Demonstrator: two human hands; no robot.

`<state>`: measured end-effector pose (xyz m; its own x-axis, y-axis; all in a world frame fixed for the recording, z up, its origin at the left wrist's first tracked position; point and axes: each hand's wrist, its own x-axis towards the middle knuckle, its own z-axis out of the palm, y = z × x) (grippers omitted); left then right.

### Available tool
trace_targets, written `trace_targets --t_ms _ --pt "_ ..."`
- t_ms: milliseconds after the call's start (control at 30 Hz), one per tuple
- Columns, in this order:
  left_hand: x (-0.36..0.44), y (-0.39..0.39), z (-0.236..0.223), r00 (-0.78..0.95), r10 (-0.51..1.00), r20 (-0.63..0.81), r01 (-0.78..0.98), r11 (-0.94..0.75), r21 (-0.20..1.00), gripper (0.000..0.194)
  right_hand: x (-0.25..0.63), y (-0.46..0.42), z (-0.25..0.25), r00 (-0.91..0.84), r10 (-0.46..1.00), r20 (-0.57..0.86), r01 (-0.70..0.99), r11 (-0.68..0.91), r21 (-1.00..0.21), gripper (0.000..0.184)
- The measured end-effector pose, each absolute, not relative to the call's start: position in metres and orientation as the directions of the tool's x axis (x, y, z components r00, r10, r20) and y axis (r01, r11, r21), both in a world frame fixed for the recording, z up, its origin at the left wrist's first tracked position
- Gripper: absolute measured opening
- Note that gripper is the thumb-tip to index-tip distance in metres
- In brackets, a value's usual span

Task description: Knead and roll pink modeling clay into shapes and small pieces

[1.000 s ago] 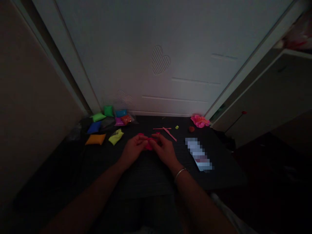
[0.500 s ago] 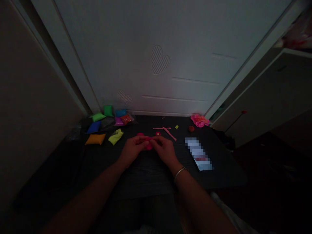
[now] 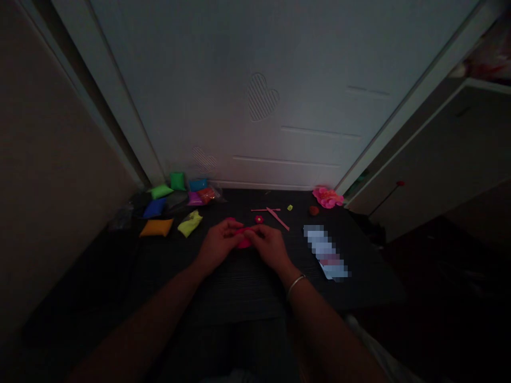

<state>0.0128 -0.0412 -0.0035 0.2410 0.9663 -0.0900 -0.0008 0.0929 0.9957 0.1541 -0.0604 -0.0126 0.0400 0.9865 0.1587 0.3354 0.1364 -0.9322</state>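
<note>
- While your left hand (image 3: 217,246) and right hand (image 3: 272,247) meet over the middle of the dark table (image 3: 235,292), the pink piece (image 3: 245,242) sits between them.
- Both your grips look clamped on it, fingers and thumb drawn together: left hand at its left side, right hand at its right.
- Press lightly and evenly from both sides; it looks soft and thin, so it would probably tear or crease if 1 hand pulled harder.
- Turn it a little between pinches, so the rim comes out even all round.
- Mind the small flower (image 3: 259,219) just beyond your right fingers, on the far side; a stray knuckle could flatten it.
- Your fingers cover much of what you hold, so you cannot judge its full outline or thickness from here.
- Beyond your left fingers, another pink patch (image 3: 230,218) shows only in part; whether it touches the piece you hold cannot be told.
- Dim light swallows the table's near left corner, and the phone-like slab (image 3: 325,252) on the right is masked by squares, unreadable.
</note>
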Motion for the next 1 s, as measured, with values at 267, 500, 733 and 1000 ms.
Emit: trace_targets --t_ms 267,500,733,1000 --pt "0.006 -0.034 0.001 -0.009 1.000 -0.027 -0.133 0.025 0.991 0.039 0.164 -0.053 -0.012 0.367 0.926 0.091 0.010 0.094 -0.996 0.031" --pt "-0.008 -0.026 -0.003 -0.082 0.954 0.287 0.566 -0.193 0.802 0.026 0.164 -0.051 -0.017 0.329 0.943 0.039 -0.030 0.051 -0.998 0.026" --pt "-0.010 -0.032 -0.009 0.370 0.903 0.217 0.803 -0.428 0.415 0.015 0.162 -0.051 -0.019 0.219 0.974 0.061 0.039 0.054 -0.998 0.023" --pt "-0.007 -0.033 -0.003 0.355 0.926 0.132 0.606 -0.335 0.722 0.019 0.153 -0.054 -0.026 0.017 0.997 0.072 0.079 0.071 -0.994 0.015"
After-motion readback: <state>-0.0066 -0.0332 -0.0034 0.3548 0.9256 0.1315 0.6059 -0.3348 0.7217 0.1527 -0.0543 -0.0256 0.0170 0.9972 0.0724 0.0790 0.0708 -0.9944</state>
